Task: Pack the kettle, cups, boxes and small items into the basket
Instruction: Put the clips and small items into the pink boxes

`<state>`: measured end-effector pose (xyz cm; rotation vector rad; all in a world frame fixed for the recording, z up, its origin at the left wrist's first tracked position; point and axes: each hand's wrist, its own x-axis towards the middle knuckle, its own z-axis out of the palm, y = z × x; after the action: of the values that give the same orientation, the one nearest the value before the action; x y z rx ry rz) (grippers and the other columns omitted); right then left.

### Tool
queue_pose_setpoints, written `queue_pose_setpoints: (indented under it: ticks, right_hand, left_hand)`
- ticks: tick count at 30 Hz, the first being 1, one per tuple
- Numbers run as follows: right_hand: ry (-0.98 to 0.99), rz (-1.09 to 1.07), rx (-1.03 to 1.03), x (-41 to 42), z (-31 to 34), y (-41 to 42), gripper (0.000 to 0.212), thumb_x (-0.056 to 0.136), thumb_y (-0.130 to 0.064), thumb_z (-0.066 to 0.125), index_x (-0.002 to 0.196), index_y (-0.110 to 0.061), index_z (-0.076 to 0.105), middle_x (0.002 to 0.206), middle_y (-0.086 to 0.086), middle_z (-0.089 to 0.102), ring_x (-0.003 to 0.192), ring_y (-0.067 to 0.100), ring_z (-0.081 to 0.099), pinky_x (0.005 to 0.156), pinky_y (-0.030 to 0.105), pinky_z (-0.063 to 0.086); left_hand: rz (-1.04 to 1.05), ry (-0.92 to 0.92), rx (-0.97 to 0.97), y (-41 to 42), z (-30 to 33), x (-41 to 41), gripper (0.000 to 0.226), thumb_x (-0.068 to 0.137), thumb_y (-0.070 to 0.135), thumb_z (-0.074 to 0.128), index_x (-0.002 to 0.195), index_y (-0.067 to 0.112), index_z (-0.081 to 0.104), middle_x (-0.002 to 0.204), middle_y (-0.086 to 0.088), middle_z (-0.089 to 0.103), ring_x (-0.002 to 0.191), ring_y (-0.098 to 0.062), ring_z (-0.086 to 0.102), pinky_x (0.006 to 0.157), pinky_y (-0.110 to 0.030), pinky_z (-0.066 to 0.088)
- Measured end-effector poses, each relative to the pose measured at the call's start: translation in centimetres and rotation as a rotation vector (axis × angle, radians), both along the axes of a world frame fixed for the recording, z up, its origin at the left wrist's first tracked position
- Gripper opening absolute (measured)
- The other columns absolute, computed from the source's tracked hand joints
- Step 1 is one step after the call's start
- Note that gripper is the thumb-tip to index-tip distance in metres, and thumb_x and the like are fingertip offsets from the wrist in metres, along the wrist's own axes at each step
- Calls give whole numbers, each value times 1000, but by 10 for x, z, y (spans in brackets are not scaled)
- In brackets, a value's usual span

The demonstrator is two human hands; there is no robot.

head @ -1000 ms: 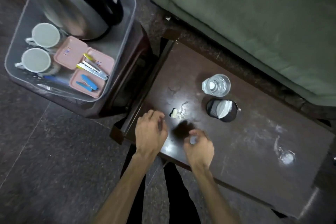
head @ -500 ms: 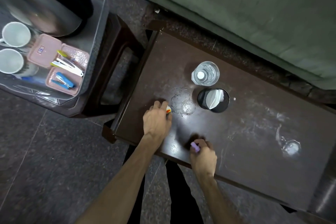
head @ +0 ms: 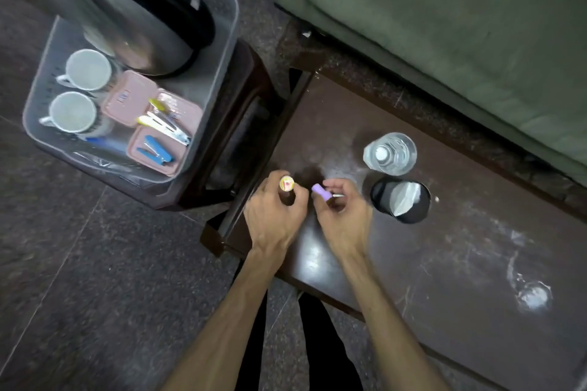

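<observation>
- Since half a second back: both hands have lifted off the table [head: 444, 247] top and drawn together near its left edge, each now carrying a small item.
- Left hand [head: 274, 213] pinched around a small round-capped item [head: 286, 183], yellow and red on top, held upright at the fingertips.
- Right hand [head: 344, 216] gripping a small purple item [head: 320, 191] between thumb and fingers; a thin pale piece sticks out beside it, too small to identify.
- The two held items sit just apart, over the table's left corner.
- Basket [head: 222, 51] on a dark stool [head: 251, 124] to the left, a gap of floor between stool and table.
- Inside the basket: kettle [head: 127, 19] at the far end, two cups [head: 79, 92] along the left wall, pink boxes [head: 152, 124] near the right wall with a blue stapler [head: 155, 154] and clips on top.
- Bare basket floor shows between kettle and boxes.
- Water bottle [head: 390, 154] and black cup [head: 401, 200] stand right of the hands; table beyond them open.
</observation>
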<state>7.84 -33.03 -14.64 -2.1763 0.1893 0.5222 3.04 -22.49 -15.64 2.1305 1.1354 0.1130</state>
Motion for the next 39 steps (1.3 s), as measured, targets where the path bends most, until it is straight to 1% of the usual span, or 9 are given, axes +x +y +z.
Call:
queue_pose_setpoints:
  ticks: [5, 9, 12, 15, 20, 25, 32, 35, 39]
  right_hand:
    - [-128, 171, 117, 16, 26, 83, 18, 84, -37, 79, 100, -33, 71, 91, -17, 74, 88, 4, 69, 72, 18, 53]
    - [-195, 304, 171, 16, 41, 153, 24, 81, -32, 79, 105, -29, 74, 93, -14, 74, 92, 5, 64, 78, 26, 54]
    - [-254, 392, 193, 8, 51, 196, 21, 81, -28, 80, 100, -25, 75, 93, -12, 76, 88, 14, 64, 81, 36, 55]
    - [-306, 453, 184, -4, 52, 222, 16, 81, -28, 81, 95, -23, 73, 90, -11, 76, 85, 19, 61, 80, 44, 53]
    - [-394, 468, 122, -23, 44, 237, 16, 79, -22, 82, 90, -19, 71, 85, -8, 75, 83, 23, 60, 79, 44, 51]
    - [-447, 522, 64, -34, 36, 230, 16, 78, -17, 79, 92, -15, 71, 96, -6, 74, 90, 26, 61, 81, 45, 52]
    - [-415, 602, -39, -38, 32, 228, 22, 87, -12, 75, 109, -12, 79, 105, 8, 68, 98, 28, 60, 82, 47, 55]
    - [-376, 623, -32, -38, 33, 228, 26, 89, -14, 74, 114, -12, 78, 105, 9, 65, 101, 28, 61, 83, 47, 56]
    - [-377, 555, -4, -36, 38, 221, 24, 87, -15, 74, 111, -15, 78, 103, 6, 66, 96, 25, 60, 80, 44, 55]
  left_hand:
    - [221, -201, 38, 75, 42, -8, 29, 85, 31, 62, 112, 25, 71, 79, -1, 74, 72, -23, 72, 73, -40, 59]
    - [346, -261, 101, 136, 59, -29, 33, 93, 23, 65, 125, 18, 72, 103, -8, 79, 93, -27, 74, 87, -45, 59]
    - [325, -216, 139, 168, 61, -44, 37, 95, 17, 65, 131, 12, 69, 114, -12, 78, 101, -36, 72, 90, -52, 55]
    - [297, -194, 149, 187, 57, -54, 38, 97, 20, 69, 134, 14, 68, 117, -8, 77, 101, -33, 72, 92, -53, 55]
    - [210, -202, 139, 208, 49, -61, 36, 100, 22, 70, 134, 10, 69, 129, -7, 73, 118, -29, 68, 103, -48, 51]
    - [-11, -92, 145, 223, 43, -65, 46, 86, 14, 70, 131, 6, 69, 135, -11, 69, 124, -34, 65, 105, -56, 48]
    - [23, -104, 91, 230, 47, -66, 34, 91, 8, 63, 122, 19, 74, 124, 1, 75, 110, -18, 68, 90, -21, 49]
    - [56, -77, 73, 234, 45, -67, 34, 90, 6, 66, 121, 18, 75, 123, 0, 76, 111, -18, 69, 89, -4, 42]
    - [60, -93, 93, 230, 50, -64, 35, 88, 5, 69, 123, 9, 73, 130, -7, 72, 121, -26, 67, 103, -29, 47]
